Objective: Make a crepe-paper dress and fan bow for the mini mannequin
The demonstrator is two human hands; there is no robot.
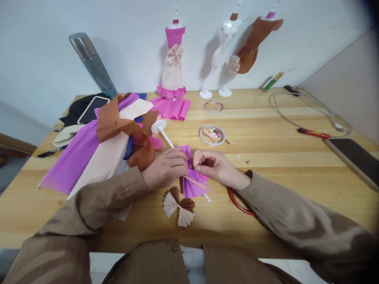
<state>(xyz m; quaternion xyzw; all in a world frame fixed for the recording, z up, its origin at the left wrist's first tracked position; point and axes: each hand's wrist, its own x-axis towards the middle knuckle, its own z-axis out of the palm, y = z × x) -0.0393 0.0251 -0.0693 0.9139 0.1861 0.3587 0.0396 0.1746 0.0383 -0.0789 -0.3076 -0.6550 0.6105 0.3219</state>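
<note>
1. The left hand [166, 169] and right hand [216, 167] meet over a pleated purple crepe-paper piece [192, 187]. It lies mid-way across the wooden worktop [266, 177], close to the person. Both sets of fingers are clamped on its gathered top edge, seemingly to keep the pleats bunched.
2. The paper wraps a white plastic doll stand [160, 128] laid on its side, round base pointing away. That probably lets both hands get round it.
3. A thin peach paper strip [195, 182] crosses the purple piece.
4. Just in front lies a brown-and-cream paper fan bow [179, 205]. Red-handled scissors [237, 201] sit partly under the right forearm.
5. Loose purple, cream and brown crepe sheets [100, 150] crowd the left elbow.
6. A roll of tape [211, 135] lies beyond the hands, and a doll form in a pink-and-cream paper dress [173, 63] stands at the back.
</note>
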